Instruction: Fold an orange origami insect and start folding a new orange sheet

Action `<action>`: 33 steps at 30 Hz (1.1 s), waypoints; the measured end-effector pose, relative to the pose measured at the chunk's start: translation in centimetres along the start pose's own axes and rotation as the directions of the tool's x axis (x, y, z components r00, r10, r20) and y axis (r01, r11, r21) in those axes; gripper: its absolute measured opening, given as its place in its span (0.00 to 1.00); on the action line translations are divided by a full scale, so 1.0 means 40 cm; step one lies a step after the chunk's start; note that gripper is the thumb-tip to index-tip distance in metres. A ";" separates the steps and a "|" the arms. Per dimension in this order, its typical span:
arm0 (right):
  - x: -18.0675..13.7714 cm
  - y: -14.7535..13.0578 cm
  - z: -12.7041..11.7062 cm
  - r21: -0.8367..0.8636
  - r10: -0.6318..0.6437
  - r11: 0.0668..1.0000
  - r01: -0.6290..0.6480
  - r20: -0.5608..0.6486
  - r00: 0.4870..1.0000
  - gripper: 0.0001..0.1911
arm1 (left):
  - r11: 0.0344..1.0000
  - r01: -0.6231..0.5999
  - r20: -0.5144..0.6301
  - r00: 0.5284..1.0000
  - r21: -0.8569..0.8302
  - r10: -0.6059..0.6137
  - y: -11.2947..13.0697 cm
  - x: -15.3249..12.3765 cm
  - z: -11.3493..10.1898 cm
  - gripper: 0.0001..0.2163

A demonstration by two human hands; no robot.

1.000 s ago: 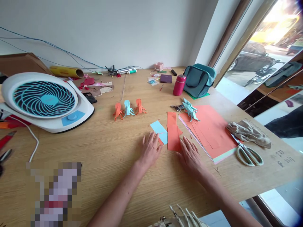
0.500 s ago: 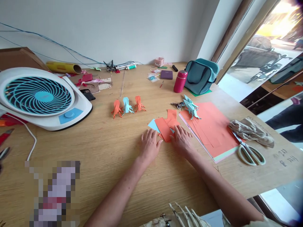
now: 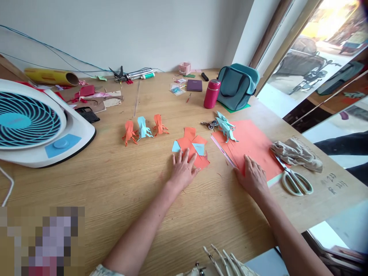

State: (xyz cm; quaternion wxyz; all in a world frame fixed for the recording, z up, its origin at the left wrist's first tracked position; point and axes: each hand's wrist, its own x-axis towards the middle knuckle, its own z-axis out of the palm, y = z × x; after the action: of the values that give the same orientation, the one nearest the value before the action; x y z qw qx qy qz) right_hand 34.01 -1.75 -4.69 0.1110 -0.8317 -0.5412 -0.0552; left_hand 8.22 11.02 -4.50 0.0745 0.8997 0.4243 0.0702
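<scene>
My left hand (image 3: 182, 170) lies flat, fingers spread, on a small heap of orange paper scraps (image 3: 191, 147) with light blue scraps (image 3: 199, 148) among them. My right hand (image 3: 253, 177) rests flat, fingers out, on the near corner of a stack of orange paper sheets (image 3: 253, 143). A light blue folded paper figure (image 3: 225, 125) stands on the stack's far corner, beside some keys (image 3: 207, 124). Three folded paper figures, two orange (image 3: 130, 133) and one blue (image 3: 143, 128), stand in a row to the left.
A white and teal fan (image 3: 34, 122) lies at the left. Scissors (image 3: 294, 179) and a crumpled beige cloth (image 3: 296, 153) sit at the right. A teal bag (image 3: 237, 86), a pink bottle (image 3: 211, 94), a purple notebook (image 3: 194, 85) and small clutter stand at the back.
My right hand slid left to push orange scraps together with the blue ones, then moved right onto the orange sheet stack. My left hand stayed on the scraps. The view shifted right.
</scene>
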 end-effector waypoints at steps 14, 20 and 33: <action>0.053 0.064 -0.033 -0.118 0.025 0.993 -0.008 0.146 0.989 0.26 | 0.998 -0.053 0.035 0.998 -0.044 0.054 0.023 0.155 0.013 0.27; 0.060 0.036 -0.039 -0.116 0.000 0.993 0.020 0.171 0.985 0.25 | 0.998 -0.023 0.026 0.999 -0.056 0.025 0.027 0.206 0.005 0.28; 0.118 0.031 -0.031 -0.092 0.051 0.995 -0.036 0.169 0.984 0.28 | 0.976 -0.093 -0.064 0.995 -0.196 0.082 0.034 -0.248 -0.039 0.22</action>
State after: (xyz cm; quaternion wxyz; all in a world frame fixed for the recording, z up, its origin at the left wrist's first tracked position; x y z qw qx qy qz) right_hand 37.11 1.68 -2.64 0.0284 -0.8490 -0.5275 -0.0047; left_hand 2.71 2.59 -3.34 0.1491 0.9032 0.3772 0.1405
